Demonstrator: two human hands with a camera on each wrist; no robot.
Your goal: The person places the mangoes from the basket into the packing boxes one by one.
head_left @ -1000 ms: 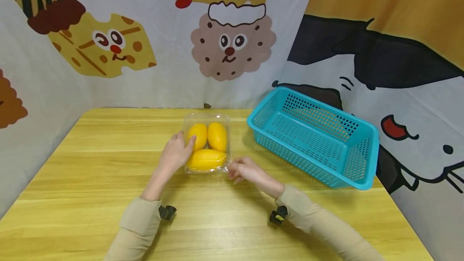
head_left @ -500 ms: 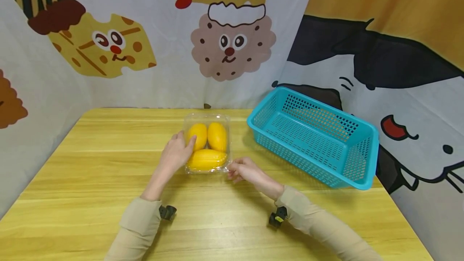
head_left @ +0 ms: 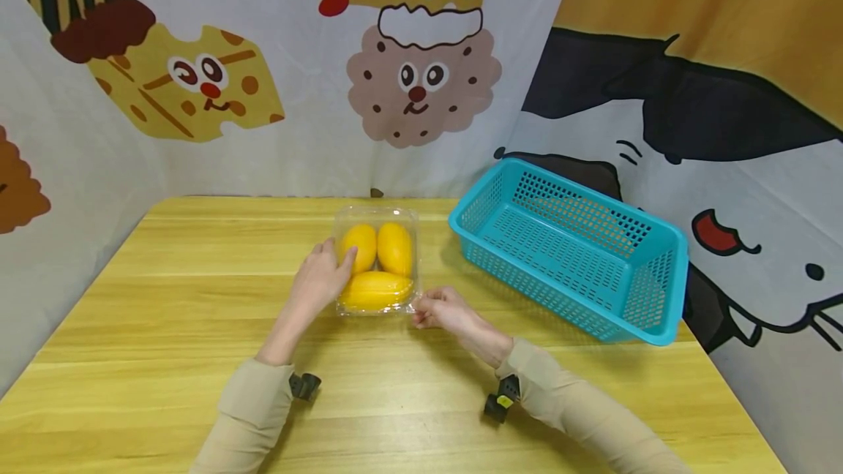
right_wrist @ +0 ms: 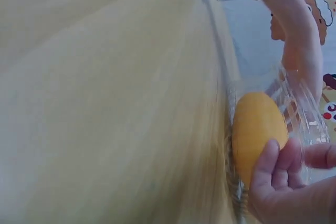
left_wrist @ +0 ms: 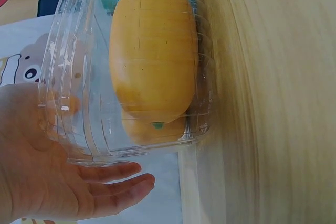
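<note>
A clear plastic clamshell box [head_left: 375, 213] sits on the table with three smooth yellow fruits, like mangoes, inside. One mango [head_left: 375, 291] lies crosswise at the front; two stand side by side behind it. My left hand [head_left: 318, 278] rests against the box's left side, thumb over the lid; in the left wrist view its other fingers [left_wrist: 118, 192] extend fairly straight beside the box. At the front right corner my right hand [head_left: 449, 311] pinches the box's edge with curled fingers. The right wrist view shows those fingertips [right_wrist: 270, 153] in front of a mango [right_wrist: 254, 124].
A blue perforated plastic basket [head_left: 540, 236] stands to the right of the box, set at an angle. The wooden table [head_left: 165, 313] ends at a cartoon-printed cloth [head_left: 276, 167] behind. Small black cameras [head_left: 304, 386] are strapped to both wrists.
The right hand and wrist have turned slightly at the box's corner, and the right wrist camera has shifted a little left and down. Left hand, box and basket stay in place.
</note>
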